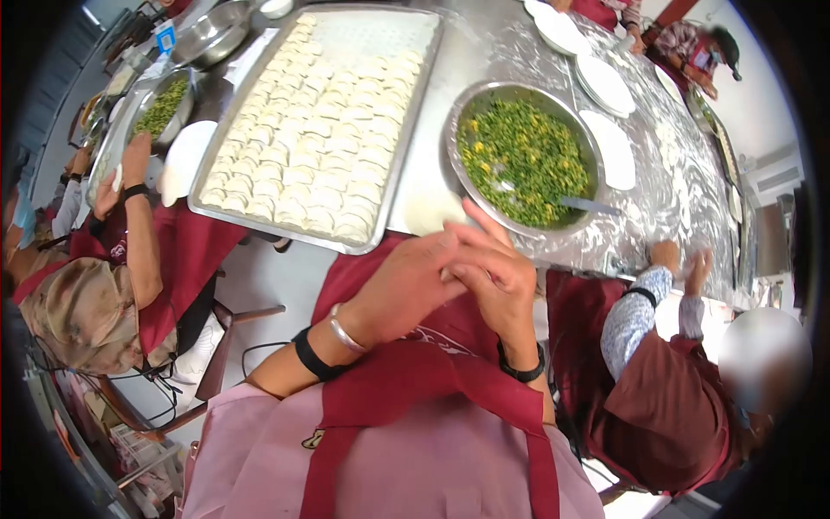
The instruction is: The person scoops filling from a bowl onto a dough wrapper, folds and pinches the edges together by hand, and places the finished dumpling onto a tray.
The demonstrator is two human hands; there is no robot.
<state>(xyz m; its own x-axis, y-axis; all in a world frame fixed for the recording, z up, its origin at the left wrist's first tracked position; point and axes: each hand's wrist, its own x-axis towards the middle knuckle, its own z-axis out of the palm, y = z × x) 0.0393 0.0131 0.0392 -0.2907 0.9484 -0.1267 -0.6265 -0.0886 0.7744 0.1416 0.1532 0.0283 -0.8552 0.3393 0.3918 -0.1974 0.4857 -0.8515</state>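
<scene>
Two own hands, brought together: left hand (393, 281) laid over and across right hand (497, 277), fingers overlapping at chest height, just short of the table (493, 52). Cannot tell whether anything is pinched between them. If a piece of dough sits inside, I'd judge even pressure from both sides best, full along the edge, with filling kept off the seam. Just beyond the fingertips, one pale round (428, 210), plate or dough, unclear which; it lies between tray and bowl. Up and right, one steel bowl (596, 160) of chopped green-and-yellow filling (523, 156), one spoon (590, 206) leaning over its near rim; a modest scoop would probably seal cleaner. Up and left, one metal tray (380, 26) bearing dumplings (316, 147) in close rows, too tightly packed for a sure count; bare patch at its far end. Farther right, three white plates or stacks (603, 86). Farther left, one second filling bowl (184, 105), one bare-looking steel basin (212, 35). Outermost, one co-worker (86, 303) at left, one co-worker (666, 389) at right, others beyond, not all countable.
</scene>
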